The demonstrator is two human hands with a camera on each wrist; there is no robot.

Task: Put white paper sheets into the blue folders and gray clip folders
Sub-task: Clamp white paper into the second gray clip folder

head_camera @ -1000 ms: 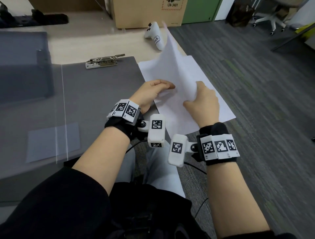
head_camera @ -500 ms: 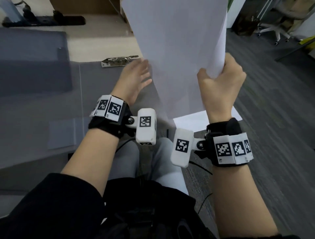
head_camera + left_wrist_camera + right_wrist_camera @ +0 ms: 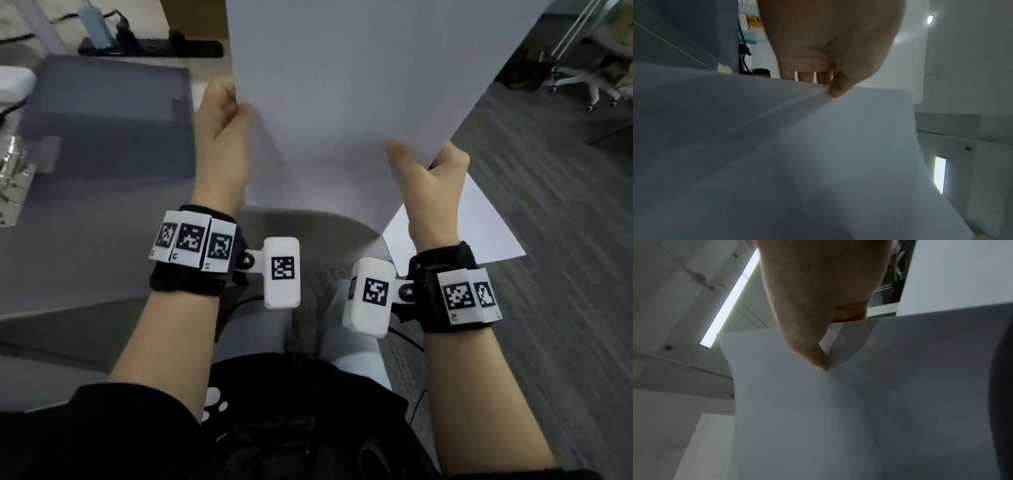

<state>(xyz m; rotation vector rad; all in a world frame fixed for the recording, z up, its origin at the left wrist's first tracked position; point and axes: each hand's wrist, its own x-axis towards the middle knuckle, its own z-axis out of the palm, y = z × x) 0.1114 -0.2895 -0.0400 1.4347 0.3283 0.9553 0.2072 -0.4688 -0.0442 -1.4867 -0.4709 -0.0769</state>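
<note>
Lower the raised white sheet [image 3: 342, 85] flat onto the gray clip folder [image 3: 102, 240] on the desk at left; left hand [image 3: 224, 137] and right hand [image 3: 428, 178] each pinch an edge (thumb over fingers). Remaining sheets [image 3: 479, 233] lie beneath; nothing blocks the way, though the metal clip [image 3: 13, 178] is blurred

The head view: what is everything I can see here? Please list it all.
Held sheet: one, white, upright, pinched at its left edge and lower right corner.
Paper stack: count unclear, white, on the floor behind the right wrist.
Clip folder: one, gray, open flat on the left, metal clip at its far left.
Blue folder: one, blue-gray, beyond the clip folder.
Office chair: one, white base, far right.
Carpet: gray.
Wrist bands: two, black with white tags.
Left hand: pinches the sheet.
Right hand: pinches the sheet.
</note>
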